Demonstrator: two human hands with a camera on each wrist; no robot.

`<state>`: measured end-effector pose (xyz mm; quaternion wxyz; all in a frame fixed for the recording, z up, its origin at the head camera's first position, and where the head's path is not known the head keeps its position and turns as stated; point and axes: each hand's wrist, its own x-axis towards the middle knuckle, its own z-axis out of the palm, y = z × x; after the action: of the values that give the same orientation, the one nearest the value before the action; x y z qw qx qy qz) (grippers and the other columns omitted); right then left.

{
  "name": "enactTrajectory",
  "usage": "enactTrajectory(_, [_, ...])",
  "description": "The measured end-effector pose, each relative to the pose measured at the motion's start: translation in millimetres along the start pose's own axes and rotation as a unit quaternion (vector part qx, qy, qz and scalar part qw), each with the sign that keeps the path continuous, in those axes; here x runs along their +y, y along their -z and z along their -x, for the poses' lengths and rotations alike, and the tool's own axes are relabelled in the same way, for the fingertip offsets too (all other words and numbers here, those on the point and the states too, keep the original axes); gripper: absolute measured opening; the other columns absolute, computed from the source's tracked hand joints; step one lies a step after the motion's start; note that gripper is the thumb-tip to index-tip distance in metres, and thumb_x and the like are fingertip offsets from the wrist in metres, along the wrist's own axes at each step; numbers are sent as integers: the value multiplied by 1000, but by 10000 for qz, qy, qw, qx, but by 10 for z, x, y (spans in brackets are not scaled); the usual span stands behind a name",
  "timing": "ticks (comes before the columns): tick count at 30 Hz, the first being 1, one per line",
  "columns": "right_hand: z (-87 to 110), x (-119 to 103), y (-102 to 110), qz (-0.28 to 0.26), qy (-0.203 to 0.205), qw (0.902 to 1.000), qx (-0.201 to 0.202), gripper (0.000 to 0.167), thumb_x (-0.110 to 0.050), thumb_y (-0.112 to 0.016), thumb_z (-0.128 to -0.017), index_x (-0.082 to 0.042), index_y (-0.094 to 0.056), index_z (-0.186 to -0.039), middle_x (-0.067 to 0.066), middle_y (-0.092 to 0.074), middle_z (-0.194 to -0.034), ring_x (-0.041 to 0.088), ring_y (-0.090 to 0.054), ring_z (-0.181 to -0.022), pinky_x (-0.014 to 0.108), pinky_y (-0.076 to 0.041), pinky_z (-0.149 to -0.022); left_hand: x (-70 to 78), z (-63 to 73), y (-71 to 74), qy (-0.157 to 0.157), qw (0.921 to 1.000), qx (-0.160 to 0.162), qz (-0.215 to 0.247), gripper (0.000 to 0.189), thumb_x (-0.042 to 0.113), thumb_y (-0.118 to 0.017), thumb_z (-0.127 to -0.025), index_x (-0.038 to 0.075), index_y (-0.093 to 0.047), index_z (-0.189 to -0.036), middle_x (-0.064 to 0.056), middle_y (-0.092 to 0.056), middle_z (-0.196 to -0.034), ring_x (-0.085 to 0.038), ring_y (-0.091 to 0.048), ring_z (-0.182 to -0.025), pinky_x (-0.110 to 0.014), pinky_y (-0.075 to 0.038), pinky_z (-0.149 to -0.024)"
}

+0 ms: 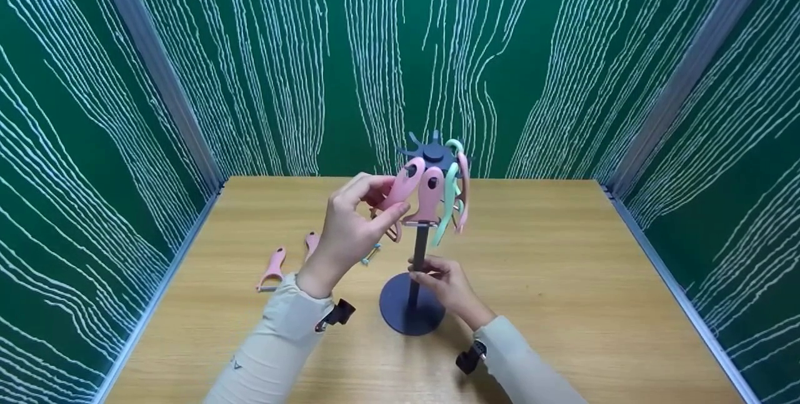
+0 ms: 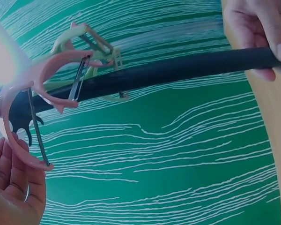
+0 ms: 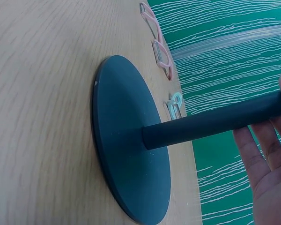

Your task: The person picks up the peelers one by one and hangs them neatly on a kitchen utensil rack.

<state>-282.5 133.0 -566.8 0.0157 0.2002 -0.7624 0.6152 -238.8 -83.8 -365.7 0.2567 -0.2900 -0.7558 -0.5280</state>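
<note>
A dark stand rises from a round base (image 1: 412, 319) to a top ring of hooks (image 1: 433, 152). My left hand (image 1: 350, 229) pinches a pink peeler (image 1: 403, 186) by its handle, blade end down, against the front left of the ring; whether its hole sits on a hook I cannot tell. Beside it hangs another pink peeler (image 1: 430, 201). Further right hang green peelers (image 1: 449, 204) and a pink one, partly overlapping. Lower down, my right hand (image 1: 453, 288) grips the pole (image 3: 210, 122) between thumb and fingers, above the base.
On the wooden table (image 1: 562, 291), left of the stand, lie two pink peelers (image 1: 275, 266), one partly behind the left wrist. A green peeler (image 3: 175, 105) lies behind the stand's base. Green walls with white wavy lines enclose the back and sides.
</note>
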Motion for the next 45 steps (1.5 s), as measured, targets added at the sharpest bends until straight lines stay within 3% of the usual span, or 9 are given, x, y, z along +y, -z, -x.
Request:
enactTrajectory(6, [1, 3, 4, -144, -53, 9999, -27, 26, -2, -76, -99, 8, -76, -122, 27, -79, -110, 4, -72, -94, 20, -61, -87, -19, 17, -104, -54, 9998, 7, 186, 35, 11, -87, -93, 1, -71, -122, -11, -73, -104, -20, -68, -87, -32, -63, -80])
enactTrajectory(12, [7, 1, 1, -92, -54, 9999, -13, 25, -2, -76, -99, 7, -77, -122, 26, -79, -110, 9, -74, -98, 21, -61, -90, -24, 27, -179, 6, 9992, -48, 385, 33, 10, -87, -93, 1, -67, -118, -12, -74, -103, -20, -68, -86, -28, -62, -79])
enactTrajectory(21, [-1, 8, 3, -51, -251, 9997, -35, 23, -4, -76, -100, 3, -79, -122, 22, -80, -113, 17, -75, -102, 25, -62, -91, -36, 49, -185, 9, 9993, 5, 364, 36, 12, -87, -93, 2, -67, -120, -11, -74, -104, -21, -69, -88, -27, -62, -81])
enactTrajectory(28, [2, -1, 11, 62, -398, 9992, -21, 24, -7, -76, -101, 0, -79, -124, 19, -80, -114, 24, -76, -105, 29, -63, -94, -87, 79, -95, 0, 9999, 88, 140, 35, 12, -89, -91, 1, -71, -120, -14, -73, -104, -27, -69, -95, -29, -59, -89])
enactTrajectory(32, [3, 0, -4, -69, -293, 9995, -16, 25, -6, -76, -100, 4, -78, -123, 23, -80, -112, 16, -75, -101, 24, -61, -91, -124, 96, -15, 37, 9999, 120, 23, 37, 11, -89, -90, -1, -71, -120, -14, -73, -104, -30, -69, -96, -28, -59, -91])
enactTrajectory(37, [4, 5, -16, -132, -149, 9998, -13, 24, -2, -76, -99, 7, -77, -121, 25, -79, -110, 7, -72, -97, 21, -60, -90, -194, 113, 105, 47, 9999, 112, -106, 35, 11, -90, -90, -1, -72, -117, -12, -72, -102, -24, -68, -95, -29, -60, -88])
enactTrajectory(45, [1, 6, 1, 60, -210, 9998, 6, 21, -3, -75, -100, 3, -79, -119, 19, -80, -110, 20, -73, -102, 25, -62, -91, -300, 159, 331, 209, 9990, 82, -389, 34, 11, -89, -91, 0, -72, -119, -10, -72, -103, -20, -67, -96, -29, -59, -88])
